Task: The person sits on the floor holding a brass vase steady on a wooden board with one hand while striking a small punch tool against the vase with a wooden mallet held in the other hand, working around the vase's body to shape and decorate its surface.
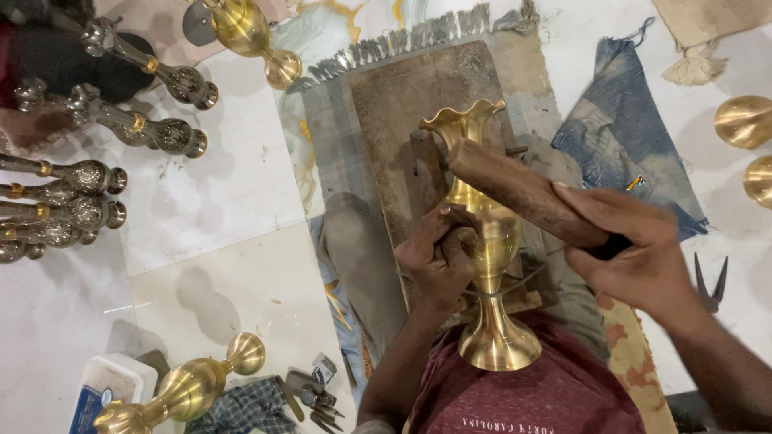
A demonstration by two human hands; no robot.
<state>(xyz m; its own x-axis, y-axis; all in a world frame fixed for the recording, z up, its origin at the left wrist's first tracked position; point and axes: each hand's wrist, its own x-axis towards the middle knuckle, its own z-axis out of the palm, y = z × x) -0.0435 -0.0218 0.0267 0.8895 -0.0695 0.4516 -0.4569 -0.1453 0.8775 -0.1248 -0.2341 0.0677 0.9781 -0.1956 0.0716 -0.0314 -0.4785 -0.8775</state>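
Note:
A polished brass vase (485, 241) with a fluted rim lies lengthwise on a worn mat (402, 104), its round foot toward me. My left hand (436, 257) is closed around a small tool pressed against the vase's body. My right hand (631, 245) grips a thick brown wooden mallet (515, 189) whose head is at the vase's neck, just under the rim.
Several dark engraved vases (88, 173) lie on the white tiles at left. Brass vases lie at top (245, 32) and bottom left (189, 390). A blue cloth (623, 137), pliers (710, 285), brass bowls (744, 120), a white box (108, 386) and small tools (310, 394) surround the mat.

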